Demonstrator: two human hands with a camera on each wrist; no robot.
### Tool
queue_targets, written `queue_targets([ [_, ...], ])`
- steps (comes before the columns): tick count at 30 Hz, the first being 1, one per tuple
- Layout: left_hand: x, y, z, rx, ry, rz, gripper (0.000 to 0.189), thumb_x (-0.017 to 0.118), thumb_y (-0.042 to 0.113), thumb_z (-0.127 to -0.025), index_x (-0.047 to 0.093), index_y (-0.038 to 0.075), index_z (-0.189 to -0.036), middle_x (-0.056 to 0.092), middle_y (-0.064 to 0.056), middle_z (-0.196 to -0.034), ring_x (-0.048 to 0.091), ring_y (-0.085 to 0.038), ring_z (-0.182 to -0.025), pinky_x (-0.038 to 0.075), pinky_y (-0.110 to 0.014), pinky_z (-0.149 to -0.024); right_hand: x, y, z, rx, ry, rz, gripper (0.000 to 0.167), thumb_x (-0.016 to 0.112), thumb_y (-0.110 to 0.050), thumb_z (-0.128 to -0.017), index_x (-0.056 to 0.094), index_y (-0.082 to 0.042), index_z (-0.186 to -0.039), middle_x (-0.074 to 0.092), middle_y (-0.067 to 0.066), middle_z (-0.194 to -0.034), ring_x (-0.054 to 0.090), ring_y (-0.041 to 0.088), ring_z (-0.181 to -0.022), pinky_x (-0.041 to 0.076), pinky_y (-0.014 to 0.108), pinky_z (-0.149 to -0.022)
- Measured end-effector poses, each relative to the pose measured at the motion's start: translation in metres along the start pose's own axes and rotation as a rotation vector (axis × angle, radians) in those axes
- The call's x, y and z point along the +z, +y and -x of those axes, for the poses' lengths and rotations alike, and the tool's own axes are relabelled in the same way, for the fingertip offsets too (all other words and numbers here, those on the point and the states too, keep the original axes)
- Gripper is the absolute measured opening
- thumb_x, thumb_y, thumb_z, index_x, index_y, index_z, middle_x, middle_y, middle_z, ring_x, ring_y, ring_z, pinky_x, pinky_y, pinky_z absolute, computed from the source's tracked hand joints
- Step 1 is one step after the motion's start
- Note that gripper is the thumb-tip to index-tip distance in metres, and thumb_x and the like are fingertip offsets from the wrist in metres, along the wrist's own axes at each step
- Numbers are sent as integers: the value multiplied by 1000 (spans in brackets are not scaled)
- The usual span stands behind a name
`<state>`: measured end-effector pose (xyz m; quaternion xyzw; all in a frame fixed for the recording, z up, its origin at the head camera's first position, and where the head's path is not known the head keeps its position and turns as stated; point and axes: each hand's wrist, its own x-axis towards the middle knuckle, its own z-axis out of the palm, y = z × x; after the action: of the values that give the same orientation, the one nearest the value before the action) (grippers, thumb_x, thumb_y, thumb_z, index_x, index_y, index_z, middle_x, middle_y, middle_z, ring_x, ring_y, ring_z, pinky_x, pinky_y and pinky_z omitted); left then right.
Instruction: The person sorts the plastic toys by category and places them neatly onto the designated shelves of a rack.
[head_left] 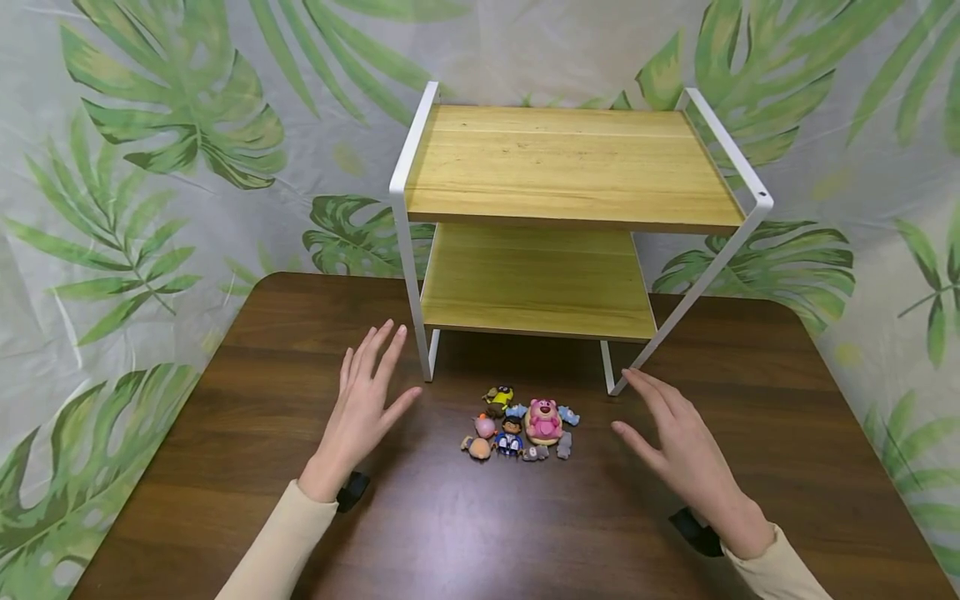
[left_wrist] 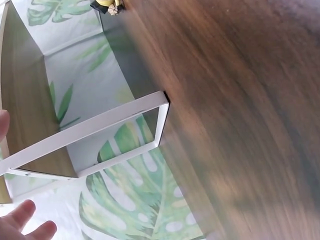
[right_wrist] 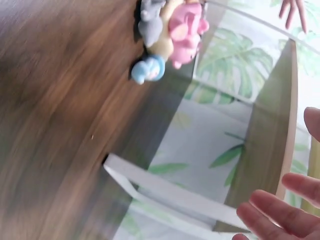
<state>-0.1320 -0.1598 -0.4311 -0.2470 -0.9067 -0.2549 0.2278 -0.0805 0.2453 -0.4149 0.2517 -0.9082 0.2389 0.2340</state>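
Observation:
Both hands hover over the table on either side of a cluster of small toy figures, holding nothing. My left hand (head_left: 365, 392) has its fingers stretched out beside the shelf's left leg. On the other side, my right hand (head_left: 678, 433) reaches toward the foot of the right leg, fingers extended and thumb apart. Between them lie a pink bear figure (head_left: 544, 419), a boy figure in blue (head_left: 509, 437), a yellow figure (head_left: 500, 397), a round pink figure (head_left: 485, 427), a tan figure (head_left: 477, 448) and several grey and blue ones. A blue figure (right_wrist: 148, 69) shows in the right wrist view.
A two-tier shelf with wooden boards (head_left: 562, 162) and a white metal frame (head_left: 411, 275) stands at the back of the dark wooden table (head_left: 465, 533). Its lower board (head_left: 536, 279) sits above the tabletop. A leaf-patterned cloth (head_left: 187, 125) hangs behind.

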Motion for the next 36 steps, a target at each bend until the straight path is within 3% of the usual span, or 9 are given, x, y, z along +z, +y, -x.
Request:
queue_targets([
  [3, 3, -1, -3, 5, 15, 1, 92, 76, 23, -83, 19, 17, -154, 22, -11, -155, 19, -31, -141, 15, -66, -106, 6, -3, -1, 0, -22, -16, 66, 50, -52, -95, 47, -3, -139, 52, 16, -133, 48, 33, -119, 34, 35, -103],
  [7, 7, -4, -7, 16, 27, 4, 94, 78, 19, -81, 19, 18, -154, 22, -12, -154, 20, -32, -140, 17, -66, -105, 13, -8, -1, 9, -66, -42, 63, 68, -36, -89, 46, -5, -140, 51, 14, -134, 47, 31, -121, 35, 35, -103],
  [10, 11, -8, -9, 35, 32, 11, 94, 78, 19, -82, 18, 18, -154, 24, -13, -153, 21, -33, -140, 18, -66, -105, 19, -11, -2, 11, -93, -59, 66, 74, -26, -85, 46, -5, -140, 51, 14, -135, 47, 30, -122, 33, 33, -105],
  [16, 18, -14, -12, 74, 47, 26, 96, 77, 18, -81, 16, 16, -154, 28, -15, -151, 24, -35, -138, 20, -65, -106, 30, -15, -3, 9, -134, -87, 67, 75, -22, -83, 45, -7, -141, 50, 13, -135, 46, 30, -123, 32, 32, -107],
  [22, 24, -17, -16, 78, 62, 28, 96, 77, 16, -81, 15, 15, -155, 36, -17, -145, 31, -36, -134, 23, -59, -107, 42, -19, -6, -2, -163, -131, 69, 79, -12, -78, 47, -6, -139, 51, 12, -135, 46, 28, -123, 37, 40, -103],
  [28, 31, -19, -17, 67, 58, 28, 101, 77, 11, -82, 8, 20, -156, 42, -20, -140, 36, -35, -132, 27, -56, -108, 55, -20, -9, -12, -201, -162, 65, 78, -15, -80, 49, -5, -137, 52, 12, -133, 47, 28, -123, 40, 48, -99],
  [36, 36, -20, -20, 71, 57, 45, 107, 77, 8, -81, 1, 24, -155, 45, -24, -137, 41, -39, -127, 32, -57, -104, 67, -16, -10, 14, -270, -183, 62, 77, -19, -83, 49, -3, -135, 52, 14, -131, 48, 30, -121, 42, 48, -98],
])
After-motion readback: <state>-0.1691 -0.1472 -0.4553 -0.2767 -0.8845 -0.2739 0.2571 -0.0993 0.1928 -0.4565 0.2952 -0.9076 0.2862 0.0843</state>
